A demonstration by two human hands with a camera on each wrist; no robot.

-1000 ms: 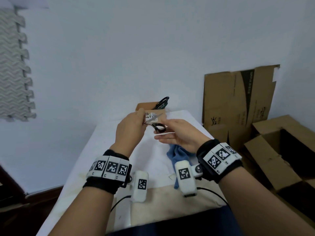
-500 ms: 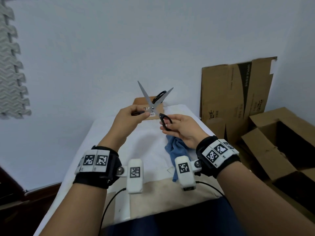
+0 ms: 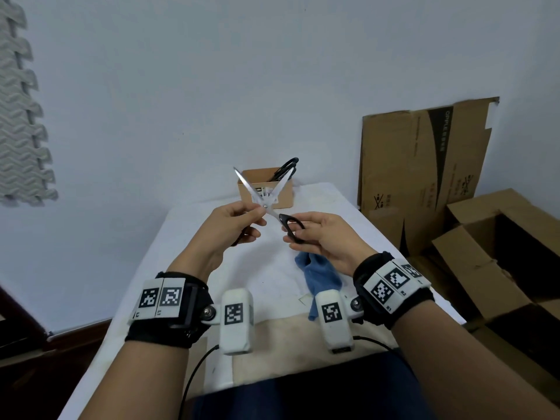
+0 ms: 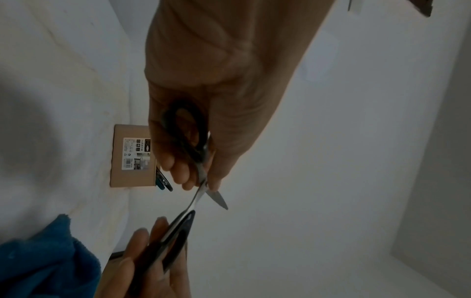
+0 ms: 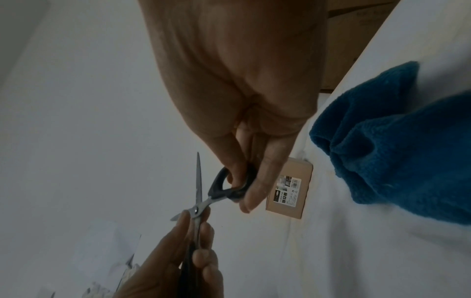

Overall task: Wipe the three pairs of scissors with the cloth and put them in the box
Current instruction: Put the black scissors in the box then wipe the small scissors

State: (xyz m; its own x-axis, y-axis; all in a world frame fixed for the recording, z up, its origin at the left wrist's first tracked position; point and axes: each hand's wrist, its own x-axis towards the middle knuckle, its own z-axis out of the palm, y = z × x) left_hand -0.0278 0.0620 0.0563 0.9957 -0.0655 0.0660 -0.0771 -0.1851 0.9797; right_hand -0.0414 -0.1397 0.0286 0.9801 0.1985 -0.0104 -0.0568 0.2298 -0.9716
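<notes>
A pair of scissors [image 3: 265,205] with black handles is held up over the white table [image 3: 188,253], its blades spread in a V pointing up. My left hand [image 3: 251,219] grips one handle [image 4: 188,129], fingers curled round it. My right hand [image 3: 298,234] pinches the other handle loop [image 5: 229,183]. The blue cloth [image 3: 321,274] lies crumpled on the table under my right wrist, and neither hand touches it. A small cardboard box [image 3: 286,195] stands at the table's far end with black-handled scissors [image 3: 286,169] sticking out of it.
Large open cardboard boxes [image 3: 500,253] stand on the floor to the right of the table. A flattened carton [image 3: 424,162] leans on the wall behind them. A grey foam mat [image 3: 21,116] hangs on the left wall.
The scissors were nearly closed in my left hand; my right hand took the other handle and the blades swung apart into a V. Both hands stay raised.
</notes>
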